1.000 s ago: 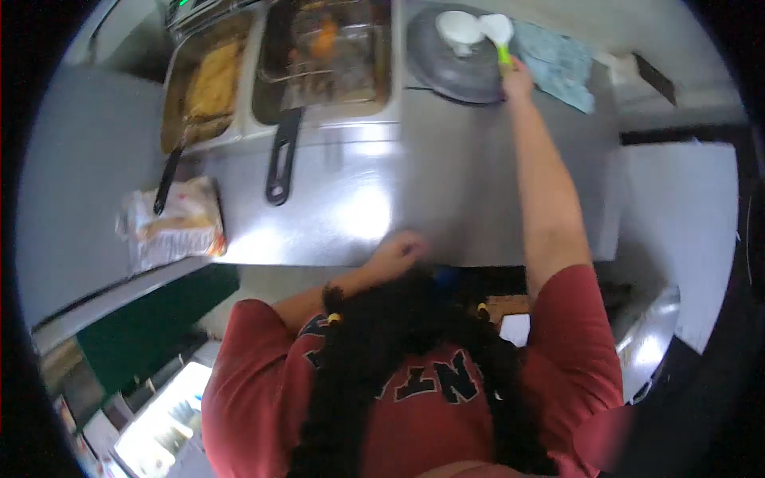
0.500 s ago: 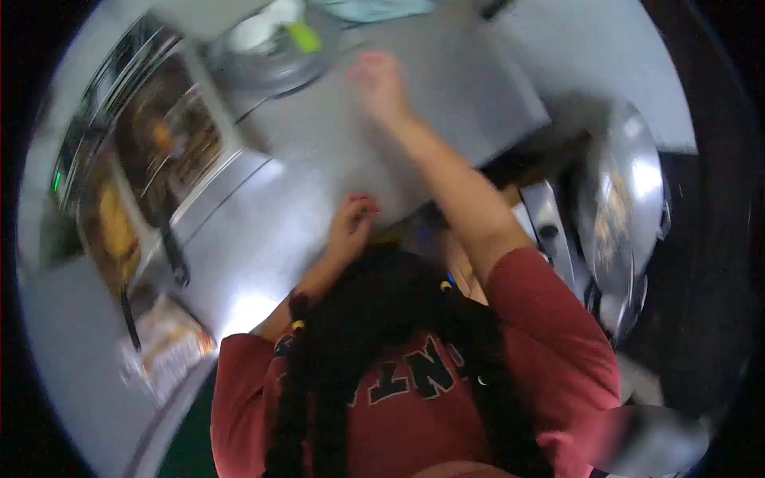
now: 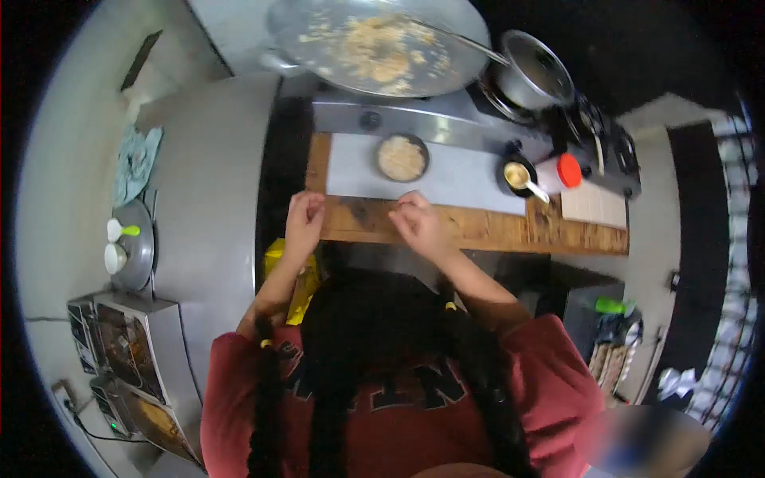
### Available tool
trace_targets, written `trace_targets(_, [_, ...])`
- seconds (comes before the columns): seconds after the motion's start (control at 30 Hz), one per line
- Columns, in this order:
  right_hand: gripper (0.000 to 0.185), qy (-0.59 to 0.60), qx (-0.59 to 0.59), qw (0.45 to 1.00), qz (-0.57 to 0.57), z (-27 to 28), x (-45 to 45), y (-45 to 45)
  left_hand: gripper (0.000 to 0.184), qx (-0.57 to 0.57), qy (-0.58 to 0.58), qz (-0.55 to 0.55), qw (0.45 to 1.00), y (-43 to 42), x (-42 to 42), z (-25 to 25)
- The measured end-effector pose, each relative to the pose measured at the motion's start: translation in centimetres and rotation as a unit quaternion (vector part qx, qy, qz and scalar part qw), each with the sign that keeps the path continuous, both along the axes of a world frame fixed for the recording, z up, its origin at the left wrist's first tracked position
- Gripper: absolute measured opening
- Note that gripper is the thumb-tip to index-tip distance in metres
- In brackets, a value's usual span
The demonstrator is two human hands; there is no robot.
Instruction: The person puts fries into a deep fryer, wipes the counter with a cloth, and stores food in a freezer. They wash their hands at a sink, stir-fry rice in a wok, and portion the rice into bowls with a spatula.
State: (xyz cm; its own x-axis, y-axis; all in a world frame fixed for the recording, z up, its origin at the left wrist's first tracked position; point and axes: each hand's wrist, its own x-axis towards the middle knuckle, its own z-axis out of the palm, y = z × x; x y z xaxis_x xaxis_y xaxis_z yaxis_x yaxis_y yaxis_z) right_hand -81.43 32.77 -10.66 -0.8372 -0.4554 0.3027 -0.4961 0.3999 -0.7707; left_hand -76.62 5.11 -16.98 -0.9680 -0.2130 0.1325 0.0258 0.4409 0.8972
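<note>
Workstation seen from the wearer's head: a bowl (image 3: 425, 159) filled with pale, grain-like food stands on a white sheet (image 3: 470, 175), close to its far edge and left of its centre. The sheet lies along a wooden counter (image 3: 478, 227). The left hand (image 3: 305, 225) is at the counter's left edge, its fingers loosely curled, released, with nothing visible in them; the right hand (image 3: 421, 227) hovers over the near part, just short of the bowl and apart from it, likewise loosely curled, neither clenched nor grasping anything visible. Near the sheet's right end, a dark container (image 3: 504, 177) holds yellowish contents and a white spoon (image 3: 539, 193), beside a jar with a red lid (image 3: 568, 170). Beyond the counter's far edge, a wide pan (image 3: 307, 60) contains scattered pale food and a long-handled utensil (image 3: 466, 41), with a saucepan (image 3: 530, 99) to its right. On the metal counter (image 3: 211, 175) at left, a white scoop with a green handle (image 3: 114, 229) rests on a round lid (image 3: 142, 267), near a blue-green cloth (image 3: 137, 166)
</note>
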Motion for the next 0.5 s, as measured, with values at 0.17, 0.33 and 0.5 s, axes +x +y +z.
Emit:
trace_targets(0.17, [0.011,0.024,0.007,0.973,-0.230,0.5,5.7,15.1,0.039,0.086,-0.061,0.047,0.993,8.9,-7.6,-3.4])
trace_targets(0.33, [0.012,-0.040,0.055,0.932,-0.356,-2.7,14.1,28.9,0.050,-0.017,-0.008,0.065,0.998,18.4,-11.2,0.2])
trace_targets(0.5, [0.009,-0.086,0.079,0.876,-0.467,-3.4,19.7,35.1,0.057,-0.184,0.090,0.230,0.951,17.0,-16.7,-6.8])
